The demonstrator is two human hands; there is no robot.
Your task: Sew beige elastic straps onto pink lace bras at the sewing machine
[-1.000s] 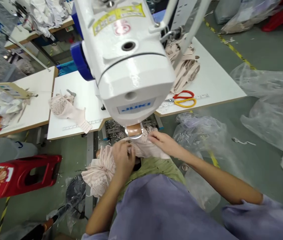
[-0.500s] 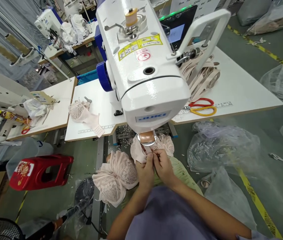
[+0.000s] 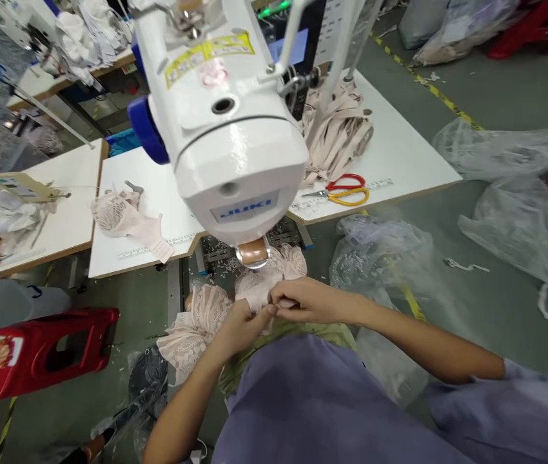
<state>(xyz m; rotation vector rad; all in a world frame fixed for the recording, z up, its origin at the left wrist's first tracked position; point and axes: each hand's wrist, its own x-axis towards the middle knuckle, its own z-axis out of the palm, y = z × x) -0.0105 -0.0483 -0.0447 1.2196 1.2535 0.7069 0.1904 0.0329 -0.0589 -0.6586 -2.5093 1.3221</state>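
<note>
While the person leans in at the machine (image 3: 240, 167), both hands work close together, right below its head; clock is centred on them, 12 away from the body. Left hand (image 3: 242, 327): narrow, thumb and fingers pinching the near edge of a pale pink bra (image 3: 254, 291). Right hand (image 3: 309, 300): fingers curled, narrow too, on the same edge, tips meeting the left thumb. Bra sits at 12, just beyond the fingertips, partly under the head; can't tell from here whether it touches the needle. Brown part (image 3: 253, 252) with a clear guard hangs just over it.

Lace pile (image 3: 191, 330), same pink, at 9, near the left wrist; can't tell if it's joined to the bra. Other bra (image 3: 133, 227) lies on the table at 10, label end toward the edge. Scissors (image 3: 349, 191), one red loop, one yellow, on the table at 1, over a printed ruler. Straps (image 3: 339, 138) heaped beyond them, between 12 and 1. Plastic bag (image 3: 383, 250), crumpled, on the floor at 2. Red stool (image 3: 42, 351) at 9, well apart. Green cloth (image 3: 334, 332) covers the lap, purple shirt (image 3: 313, 399) at 6.
</note>
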